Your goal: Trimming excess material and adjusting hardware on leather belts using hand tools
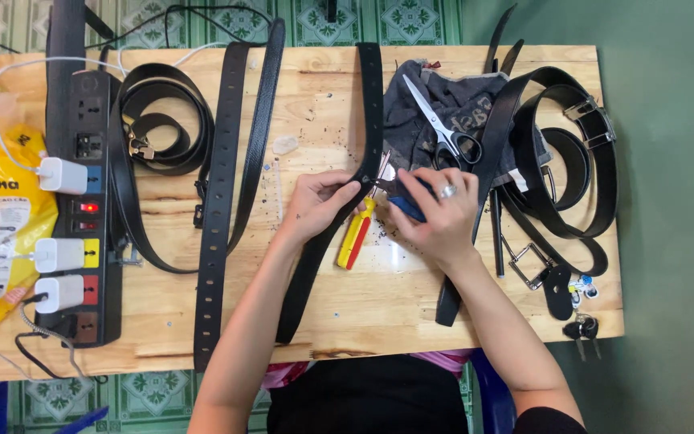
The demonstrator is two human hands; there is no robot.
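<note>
Black leather is running down the middle of the wooden table (443, 309): a long punched belt (372, 112), and the person is working on it about halfway along. Their left hand (319, 205) is pinching the strap between thumb and fingers, seemingly to pin it flat and steady. Their right hand (441, 213), a ring on one finger, is closed around a dark blue tool (408, 205) whose metal tip is meeting the belt just beside the left thumb. A red and yellow screwdriver (356, 235) is lying right under the hands, touching the belt's near side, within easy reach. Beyond the right hand, scissors (443, 128) are resting on a grey cloth (435, 100), and further right a heap of buckled belts (572, 161) is waiting beside some keys (582, 325). Left of the worked belt, two more straps (230, 177) are lying lengthwise, then a coiled belt (162, 120), then a power strip (82, 209) with white chargers plugged in.
</note>
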